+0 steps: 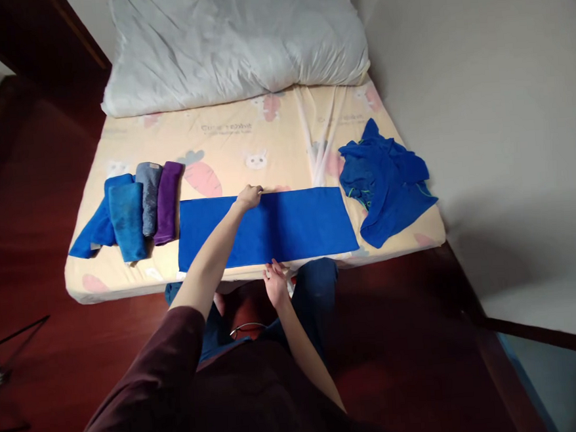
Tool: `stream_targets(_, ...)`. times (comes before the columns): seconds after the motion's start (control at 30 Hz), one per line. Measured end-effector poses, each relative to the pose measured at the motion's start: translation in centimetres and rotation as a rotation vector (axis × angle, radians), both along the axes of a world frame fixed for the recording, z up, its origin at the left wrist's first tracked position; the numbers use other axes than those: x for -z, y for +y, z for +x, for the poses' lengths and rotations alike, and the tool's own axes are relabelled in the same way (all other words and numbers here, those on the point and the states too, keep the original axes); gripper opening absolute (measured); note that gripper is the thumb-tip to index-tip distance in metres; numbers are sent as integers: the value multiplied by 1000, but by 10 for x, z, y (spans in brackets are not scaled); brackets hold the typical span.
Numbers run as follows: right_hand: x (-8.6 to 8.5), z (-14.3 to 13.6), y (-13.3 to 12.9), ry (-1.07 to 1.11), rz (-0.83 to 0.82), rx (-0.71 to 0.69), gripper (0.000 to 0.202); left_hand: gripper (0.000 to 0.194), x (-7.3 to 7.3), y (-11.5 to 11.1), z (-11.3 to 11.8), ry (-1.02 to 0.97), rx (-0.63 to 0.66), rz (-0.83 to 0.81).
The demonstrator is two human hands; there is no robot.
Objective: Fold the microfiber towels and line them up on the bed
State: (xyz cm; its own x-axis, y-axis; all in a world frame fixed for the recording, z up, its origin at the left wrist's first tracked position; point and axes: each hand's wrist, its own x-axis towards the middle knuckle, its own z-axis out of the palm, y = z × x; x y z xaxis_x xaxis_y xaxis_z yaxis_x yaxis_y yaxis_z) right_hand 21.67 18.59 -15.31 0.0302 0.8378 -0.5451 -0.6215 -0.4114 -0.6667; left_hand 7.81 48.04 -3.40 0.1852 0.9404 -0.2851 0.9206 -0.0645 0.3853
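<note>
A blue towel [308, 224], laid out as a long flat rectangle, lies along the bed's near edge. At the middle of its far edge is my left hand [250, 197], with the fingers bent and closed on the cloth. My right hand [276, 286] is at the near edge, straight across from the left; its fingertips pinch the towel's border, with the fingers partly seen. A darker band, a shadow or slight crease, runs across the towel between the two hands.
Rolled or folded cloths lie at the left: blue [128, 220], grey [150, 199] and purple [169, 201]. A crumpled blue cloth heap [387, 179] is at the right. A white quilt [236, 42] covers the far end of the patterned bed [228, 144]. The wall [489, 129] stands close on the right.
</note>
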Motion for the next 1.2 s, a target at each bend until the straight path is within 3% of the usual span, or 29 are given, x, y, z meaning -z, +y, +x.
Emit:
stream_targets(0.2, 17, -5, 6, -23, -74, 69, 31, 40, 31, 34, 16, 14, -49, -75)
stream_targets(0.37, 25, -15, 14, -74, -104, 110, 24, 35, 44, 48, 23, 16, -105, -92)
stream_targets(0.57, 20, -20, 11, -77, -140, 134, 25, 24, 40, 60, 24, -20, -157, -132)
stream_targets(0.67, 15, -18, 6, -50, -149, 154, 23, 29, 33, 60, 22, -68, -188, -111)
stream_targets(0.83, 10, -17, 12, -55, -111, 120, 24, 32, 25, 52, 23, -176, -254, -88)
stream_targets(1.03, 7, -13, 2, -168, -66, 48, 31, 30, 29, 43, 22, -190, -231, -21)
stream_targets(1.2, -8, -12, -5, -135, -59, 153, 47, 29, 24, 30, 17, -254, -254, 81)
